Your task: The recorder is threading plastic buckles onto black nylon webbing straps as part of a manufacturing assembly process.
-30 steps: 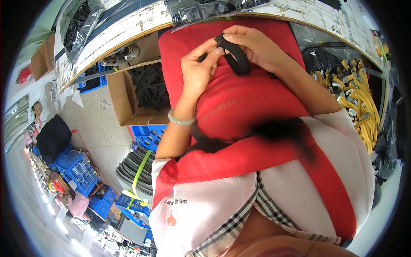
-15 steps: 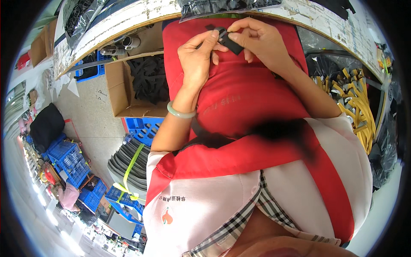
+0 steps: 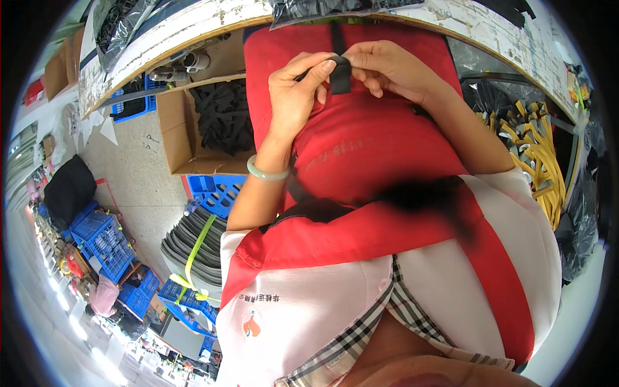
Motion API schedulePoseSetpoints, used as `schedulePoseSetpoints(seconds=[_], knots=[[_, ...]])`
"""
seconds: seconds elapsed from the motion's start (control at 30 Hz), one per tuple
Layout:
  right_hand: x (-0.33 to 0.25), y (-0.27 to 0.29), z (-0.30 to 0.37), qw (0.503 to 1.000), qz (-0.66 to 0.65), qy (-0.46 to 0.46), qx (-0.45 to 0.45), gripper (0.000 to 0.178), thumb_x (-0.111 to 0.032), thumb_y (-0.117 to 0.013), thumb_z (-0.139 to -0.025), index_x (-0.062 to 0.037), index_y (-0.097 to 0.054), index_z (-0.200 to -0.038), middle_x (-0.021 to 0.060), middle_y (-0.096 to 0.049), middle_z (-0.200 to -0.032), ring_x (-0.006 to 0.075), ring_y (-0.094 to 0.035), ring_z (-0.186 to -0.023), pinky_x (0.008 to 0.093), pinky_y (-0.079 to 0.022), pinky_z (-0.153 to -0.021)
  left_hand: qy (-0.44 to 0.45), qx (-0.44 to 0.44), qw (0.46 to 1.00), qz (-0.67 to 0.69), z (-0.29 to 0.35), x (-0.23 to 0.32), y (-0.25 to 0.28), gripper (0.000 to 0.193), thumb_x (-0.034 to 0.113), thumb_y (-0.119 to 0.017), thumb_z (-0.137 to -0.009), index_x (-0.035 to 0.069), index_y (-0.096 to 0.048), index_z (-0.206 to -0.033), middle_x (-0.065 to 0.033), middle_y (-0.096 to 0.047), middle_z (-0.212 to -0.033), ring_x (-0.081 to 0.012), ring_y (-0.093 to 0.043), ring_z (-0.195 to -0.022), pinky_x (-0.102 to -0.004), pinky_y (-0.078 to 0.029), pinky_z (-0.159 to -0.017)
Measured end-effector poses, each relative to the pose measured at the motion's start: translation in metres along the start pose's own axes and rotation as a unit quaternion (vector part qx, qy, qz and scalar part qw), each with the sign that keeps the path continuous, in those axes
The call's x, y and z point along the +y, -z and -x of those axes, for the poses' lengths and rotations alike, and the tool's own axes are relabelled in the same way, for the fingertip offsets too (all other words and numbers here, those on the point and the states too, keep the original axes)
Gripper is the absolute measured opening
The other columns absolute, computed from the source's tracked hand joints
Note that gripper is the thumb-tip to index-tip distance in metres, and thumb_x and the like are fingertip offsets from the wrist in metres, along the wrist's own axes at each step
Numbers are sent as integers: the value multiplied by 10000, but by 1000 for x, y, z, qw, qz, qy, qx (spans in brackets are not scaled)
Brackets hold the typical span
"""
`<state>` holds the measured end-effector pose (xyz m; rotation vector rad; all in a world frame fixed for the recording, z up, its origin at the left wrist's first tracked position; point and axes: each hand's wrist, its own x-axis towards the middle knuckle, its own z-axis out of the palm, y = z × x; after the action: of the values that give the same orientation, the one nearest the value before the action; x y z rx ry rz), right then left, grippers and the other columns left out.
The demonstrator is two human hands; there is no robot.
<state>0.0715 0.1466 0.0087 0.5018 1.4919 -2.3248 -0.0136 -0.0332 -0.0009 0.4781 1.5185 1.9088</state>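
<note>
Over the red apron (image 3: 361,129) on my lap, both hands work at a short black webbing strap (image 3: 340,82). My left hand (image 3: 295,90) pinches it between thumb and fingers, with a pale green bangle (image 3: 267,169) around that wrist. The fingertips of my right hand (image 3: 393,71) close on the strap's other side. One flat end hangs below the fingers, while another narrow length runs up toward the table edge. The strap bends over at the pinch; whether a small buckle sits there, I cannot tell.
Ahead curves the worn white table edge (image 3: 225,24), with a plastic bag of black pieces (image 3: 335,9) on it. To the left stand a cardboard box (image 3: 177,138) of black straps, a blue crate (image 3: 216,193) and bundled dark strips (image 3: 193,248). Yellow straps (image 3: 538,161) hang at right.
The black strap has turned from slanting to hanging nearly straight down, and a length now shows above the fingers. My right hand has shifted slightly lower; both hands keep their pinch.
</note>
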Motion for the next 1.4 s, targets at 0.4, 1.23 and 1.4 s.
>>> schedulePoseSetpoints(seconds=[0.4, 1.23, 1.4], knots=[[-8, -30, -29, 972, 218, 90, -1, 187, -224, -577, -933, -44, -615, -963, -11, -550, -703, 37, -487, -543, 184, -404, -503, -49, 205, 950, -231, 106, 103, 135, 450, 189, -523, -957, 33, -432, -1369, -134, -591, -1198, -68, -535, -575, -159, -312, -399], [-11, 15, -8, 987, -80, -53, -127, 223, -277, -589, -939, -59, -609, -899, -3, -575, -747, 70, -512, -561, 199, -411, -500, 58, -85, 992, 74, -11, 10, 7, 195, -104, -589, -823, -52, -645, -1003, -143, -579, -1178, -137, -619, -680, -190, -440, -466], [-66, 99, 1, 723, 488, 345, 345, 198, -213, -610, -892, -47, -658, -988, 95, -652, -924, 238, -598, -892, 329, -471, -817, 142, -28, 986, 78, -17, 3, 6, 121, 50, -612, -890, 18, -656, -998, -40, -609, -650, -92, -493, -482, -187, -351, -429]])
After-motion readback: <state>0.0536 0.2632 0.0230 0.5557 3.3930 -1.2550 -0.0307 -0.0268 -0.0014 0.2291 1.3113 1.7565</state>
